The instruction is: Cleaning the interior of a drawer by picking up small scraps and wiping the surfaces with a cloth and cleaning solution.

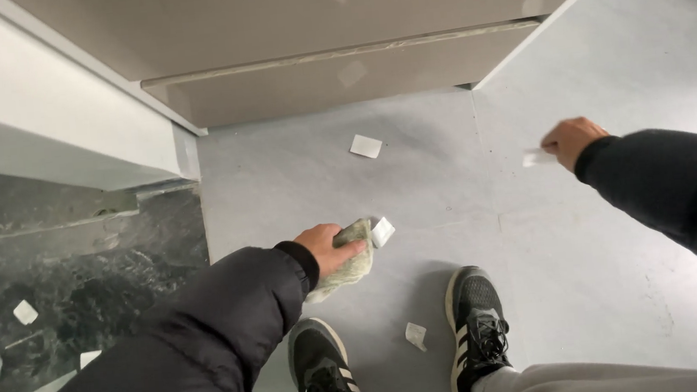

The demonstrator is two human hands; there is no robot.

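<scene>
Fingers of the left hand (325, 247) clench a pale green cloth (347, 264) and a small white paper scrap (383, 231) at frame centre. At right, the right hand (571, 139) pinches a blurred white scrap (535, 157).

Single head view, worn on the person's head, looking almost straight down at the grey floor (450, 186). Shoes (397, 349) are sitting at the bottom centre of the frame, so the camera is hanging right above the person's own feet. Cabinet fronts (306, 21) are filling the top, dark marble surface (75, 273) at left. No second view sharing anything.
</scene>
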